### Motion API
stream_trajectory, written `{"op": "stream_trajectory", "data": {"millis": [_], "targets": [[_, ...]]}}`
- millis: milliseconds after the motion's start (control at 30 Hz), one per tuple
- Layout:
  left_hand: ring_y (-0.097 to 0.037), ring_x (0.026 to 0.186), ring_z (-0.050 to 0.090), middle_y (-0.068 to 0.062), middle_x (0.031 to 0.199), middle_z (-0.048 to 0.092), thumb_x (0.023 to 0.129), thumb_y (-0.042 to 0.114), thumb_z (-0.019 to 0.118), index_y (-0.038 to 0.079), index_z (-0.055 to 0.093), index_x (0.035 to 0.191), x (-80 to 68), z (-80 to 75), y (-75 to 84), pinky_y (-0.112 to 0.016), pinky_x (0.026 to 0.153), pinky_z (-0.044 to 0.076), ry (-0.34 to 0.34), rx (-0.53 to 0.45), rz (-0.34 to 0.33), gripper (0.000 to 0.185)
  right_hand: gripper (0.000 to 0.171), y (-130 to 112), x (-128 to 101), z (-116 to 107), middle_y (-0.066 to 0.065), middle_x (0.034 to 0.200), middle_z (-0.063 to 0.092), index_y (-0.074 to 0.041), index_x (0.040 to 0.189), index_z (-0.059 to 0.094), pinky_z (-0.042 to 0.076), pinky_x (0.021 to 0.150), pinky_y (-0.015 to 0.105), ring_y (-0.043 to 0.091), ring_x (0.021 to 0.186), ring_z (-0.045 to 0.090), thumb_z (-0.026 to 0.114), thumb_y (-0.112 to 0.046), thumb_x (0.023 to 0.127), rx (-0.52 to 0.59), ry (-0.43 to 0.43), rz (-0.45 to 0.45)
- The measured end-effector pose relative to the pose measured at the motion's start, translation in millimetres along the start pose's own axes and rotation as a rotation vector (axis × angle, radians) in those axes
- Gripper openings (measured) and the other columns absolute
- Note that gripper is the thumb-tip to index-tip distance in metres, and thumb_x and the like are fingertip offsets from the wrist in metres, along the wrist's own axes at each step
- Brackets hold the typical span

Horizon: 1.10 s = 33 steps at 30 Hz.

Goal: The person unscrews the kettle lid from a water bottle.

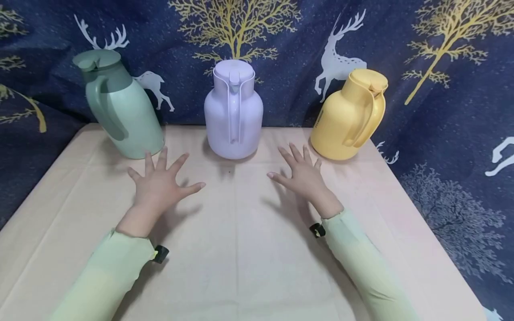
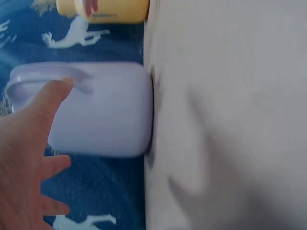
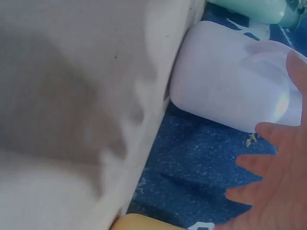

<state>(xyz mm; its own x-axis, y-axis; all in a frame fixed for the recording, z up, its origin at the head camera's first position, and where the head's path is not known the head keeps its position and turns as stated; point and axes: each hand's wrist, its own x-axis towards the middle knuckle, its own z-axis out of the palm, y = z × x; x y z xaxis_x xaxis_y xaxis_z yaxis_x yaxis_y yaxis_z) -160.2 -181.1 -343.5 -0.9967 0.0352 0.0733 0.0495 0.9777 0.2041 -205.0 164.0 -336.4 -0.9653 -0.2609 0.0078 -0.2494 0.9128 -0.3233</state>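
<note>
Three insulated jugs stand along the back of the table: a green jug [image 1: 130, 113] at left, a lilac jug [image 1: 250, 118] in the middle, a yellow jug [image 1: 335, 120] at right. Each handle faces the front or right side. My left hand [image 1: 156, 189] hovers palm down with fingers spread, just in front of the green jug. Fingers likewise spread, my right hand [image 1: 306, 178] is over the table between the lilac and yellow jugs, holding nothing. In the left wrist view the lilac jug [image 2: 105, 115] appears beyond the thumb; the right wrist view also shows the lilac jug [image 3: 216, 72].
A pale cloth covers the table [image 1: 237, 249], and both hands cast shadows on it. Behind hangs a dark blue curtain [image 1: 281, 102] printed with golden trees and white deer. Small black wrist cameras sit under the sleeves, the left camera [image 1: 161, 254] and the right camera [image 1: 317, 230].
</note>
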Motion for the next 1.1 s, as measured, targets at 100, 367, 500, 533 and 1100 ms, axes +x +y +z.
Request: {"op": "stream_trajectory", "data": {"millis": [100,367,500,533,1100], "targets": [[-0.059,0.146,0.012,-0.027,0.162,0.018,0.080,0.080,0.051,0.023,0.034,0.154,-3.6,-2.3,11.3,-0.087,0.100,0.012,-0.030,-0.025,0.007,0.095,0.081,3,-5,-5,0.009,0.167,0.018,-0.026,0.157,0.025,0.009,0.114,0.076,0.042,0.154,0.006,0.056,-0.062,0.091,0.030,0.019,-0.026],[-0.046,0.140,0.038,-0.021,0.153,0.042,0.090,0.056,0.059,0.014,0.049,0.144,-9.3,-9.1,45.8,-0.075,0.101,0.033,-0.001,-0.192,0.083,0.069,0.063,24,-19,-19,0.019,0.154,0.042,-0.010,0.147,0.045,0.028,0.119,0.054,0.038,0.145,0.035,0.064,-0.038,0.094,0.187,0.155,-0.134],[-0.039,0.135,0.048,-0.017,0.145,0.053,0.092,0.042,0.061,0.010,0.056,0.138,-8.3,-9.4,58.9,-0.059,0.106,0.041,0.020,-0.330,0.157,0.056,0.048,37,-25,-27,0.019,0.144,0.054,-0.006,0.138,0.054,0.036,0.114,0.055,0.036,0.135,0.048,0.064,-0.026,0.095,0.336,0.208,-0.141],[-0.038,0.136,0.048,-0.016,0.145,0.054,0.093,0.040,0.061,0.010,0.056,0.138,-8.1,-9.9,62.4,-0.057,0.109,0.040,0.000,-0.375,0.170,0.055,0.045,40,-27,-30,0.019,0.140,0.056,-0.005,0.136,0.056,0.038,0.112,0.054,0.035,0.132,0.050,0.063,-0.023,0.096,0.370,0.219,-0.135],[-0.034,0.132,0.053,-0.015,0.147,0.052,0.097,0.020,0.060,0.004,0.046,0.145,16.7,-51.3,124.7,-0.046,0.110,0.044,-0.239,-0.861,0.342,0.052,0.010,90,-51,-112,-0.026,0.088,0.067,-0.019,0.104,0.067,0.047,0.074,0.007,-0.007,0.082,0.063,0.062,-0.014,0.097,0.638,0.498,-0.062]]}}
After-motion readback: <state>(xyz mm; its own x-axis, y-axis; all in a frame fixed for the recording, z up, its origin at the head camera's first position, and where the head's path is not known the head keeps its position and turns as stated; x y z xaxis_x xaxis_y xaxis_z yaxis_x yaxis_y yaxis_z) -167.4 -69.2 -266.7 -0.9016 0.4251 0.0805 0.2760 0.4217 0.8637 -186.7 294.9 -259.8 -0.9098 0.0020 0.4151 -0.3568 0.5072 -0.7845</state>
